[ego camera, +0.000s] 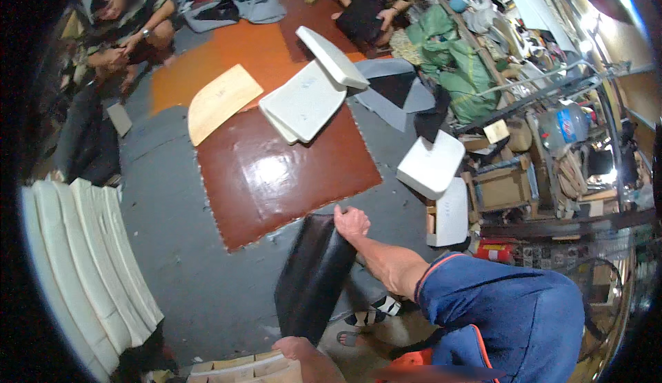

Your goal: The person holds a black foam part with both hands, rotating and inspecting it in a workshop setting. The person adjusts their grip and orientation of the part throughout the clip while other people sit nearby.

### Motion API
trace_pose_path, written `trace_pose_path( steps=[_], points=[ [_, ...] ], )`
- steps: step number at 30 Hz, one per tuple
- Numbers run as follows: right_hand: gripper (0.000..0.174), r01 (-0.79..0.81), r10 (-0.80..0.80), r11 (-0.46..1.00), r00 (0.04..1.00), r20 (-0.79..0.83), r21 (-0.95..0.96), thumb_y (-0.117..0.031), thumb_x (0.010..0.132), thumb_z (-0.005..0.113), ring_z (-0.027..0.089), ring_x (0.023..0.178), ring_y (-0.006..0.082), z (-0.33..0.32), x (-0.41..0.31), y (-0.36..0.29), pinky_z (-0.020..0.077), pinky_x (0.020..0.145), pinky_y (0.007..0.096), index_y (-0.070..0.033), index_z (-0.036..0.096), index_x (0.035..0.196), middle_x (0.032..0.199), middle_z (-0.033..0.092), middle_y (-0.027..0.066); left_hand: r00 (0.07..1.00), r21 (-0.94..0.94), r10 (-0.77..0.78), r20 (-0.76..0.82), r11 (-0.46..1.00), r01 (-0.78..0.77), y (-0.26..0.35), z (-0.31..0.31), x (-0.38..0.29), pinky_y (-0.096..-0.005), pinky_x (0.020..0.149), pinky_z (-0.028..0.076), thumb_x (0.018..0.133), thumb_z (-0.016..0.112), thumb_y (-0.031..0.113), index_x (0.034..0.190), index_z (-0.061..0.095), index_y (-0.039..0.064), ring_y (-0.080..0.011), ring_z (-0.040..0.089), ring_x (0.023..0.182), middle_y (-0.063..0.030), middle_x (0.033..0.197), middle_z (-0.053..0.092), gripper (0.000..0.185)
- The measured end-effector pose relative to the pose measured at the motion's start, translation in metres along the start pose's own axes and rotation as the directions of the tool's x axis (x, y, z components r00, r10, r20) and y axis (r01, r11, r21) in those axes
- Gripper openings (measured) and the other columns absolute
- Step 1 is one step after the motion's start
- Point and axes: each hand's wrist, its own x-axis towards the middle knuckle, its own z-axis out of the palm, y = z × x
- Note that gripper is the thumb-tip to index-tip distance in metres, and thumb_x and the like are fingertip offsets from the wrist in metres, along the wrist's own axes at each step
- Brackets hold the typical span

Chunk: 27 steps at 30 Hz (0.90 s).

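Note:
A black leather-like panel [315, 274] stretches between my two hands over the near edge of the grey platform [170, 259]. It looks folded or padded, with a sheen along its length. My right hand [352, 222] is closed around its far right corner. At its near end is my left hand [296, 347], gripping the lower edge, with its fingers partly hidden. Just beyond the panel lies a shiny brown sheet [289, 176] with ragged edges. White foam pads [307, 101] rest across the sheet's far side, and a pale curved board [225, 101] lies at its left corner.
Foam slabs [93, 259] stand at left. White foam blocks [432, 163] sit on the right edge, beside cluttered shelving [548, 104] and green sacks [455, 67]. One person [129, 26] sits far left; another person's hands [385, 18] hold black material. Sandals [372, 313] lie below.

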Motion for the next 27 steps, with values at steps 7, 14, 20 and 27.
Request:
trace_pose_path(
  steps=[7,14,20,27],
  points=[
    [0.053,0.018,-0.018,1.000,1.000,-0.011,-0.023,-0.058,0.089,0.055,0.069,0.104,0.0407,-0.002,-0.007,-0.008,0.0527,0.094,0.0503,-0.012,0.078,0.103,0.106,0.074,0.0188,0.996,-0.184,-0.089,-0.021,0.979,0.083,0.006,-0.029,-0.015,-0.0504,0.075,0.061,0.105,0.042,0.025,0.114,0.058,0.005,-0.0362,0.075,0.087,-0.0161,0.098,0.074,0.028],
    [0.053,0.037,-0.037,0.999,0.999,-0.028,0.009,-0.058,0.090,0.056,0.068,0.106,0.0415,-0.002,-0.009,-0.006,0.0523,0.095,0.0498,-0.013,0.079,0.104,0.107,0.074,0.0188,0.674,-0.502,-0.577,0.462,0.456,0.735,0.018,-0.049,-0.001,-0.0514,0.089,0.058,0.103,0.039,0.049,0.110,0.069,-0.001,-0.0395,0.071,0.103,-0.0225,0.110,0.073,0.059],
    [0.056,0.046,-0.046,0.999,0.998,-0.048,-0.006,-0.058,0.090,0.055,0.068,0.106,0.0419,-0.001,-0.010,-0.005,0.0519,0.097,0.0498,-0.010,0.078,0.107,0.109,0.073,0.0211,0.867,-0.485,-0.425,0.259,0.719,0.497,0.012,-0.021,0.003,-0.0545,0.095,0.053,0.103,0.029,0.055,0.104,0.074,-0.005,-0.0409,0.069,0.108,-0.0231,0.114,0.072,0.075],
    [0.056,0.058,-0.057,0.998,0.998,-0.031,0.015,-0.057,0.090,0.053,0.068,0.106,0.0427,-0.001,-0.009,-0.003,0.0516,0.097,0.0501,-0.010,0.079,0.106,0.109,0.073,0.0214,0.810,-0.444,-0.476,0.342,0.678,0.586,0.015,-0.042,-0.001,-0.0516,0.087,0.057,0.104,0.041,0.041,0.116,0.064,-0.003,-0.0392,0.071,0.102,-0.0227,0.108,0.073,0.051]
  ],
)
